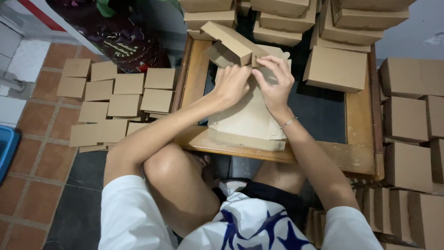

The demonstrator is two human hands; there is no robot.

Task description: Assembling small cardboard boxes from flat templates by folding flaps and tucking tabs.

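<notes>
— Where are the hands?

— Both meet at the upper middle of the frame. The left hand (231,83) and the right hand (274,78) sit side by side on a half-folded flat brown cardboard box blank (247,118), which lies on the low wooden tabletop (360,157).

— Are the fingers closed on it?

— The left fingers (240,70) are curled and pinched on the raised flap at the blank's far end. The right fingers (273,62) are bent over the same edge and press down on it; how tightly, I cannot tell.

— How does the blank lie?

— Its long axis runs from the near edge of the tabletop away up the frame, so the worked end is the far one, directly under both hands. Neither hand is clearly nearer.

— Around it?

— Finished brown cardboard boxes (335,69) are stacked at upper right, and more flat brown blanks (120,95) are spread on the tiled floor (32,185) at left.
</notes>
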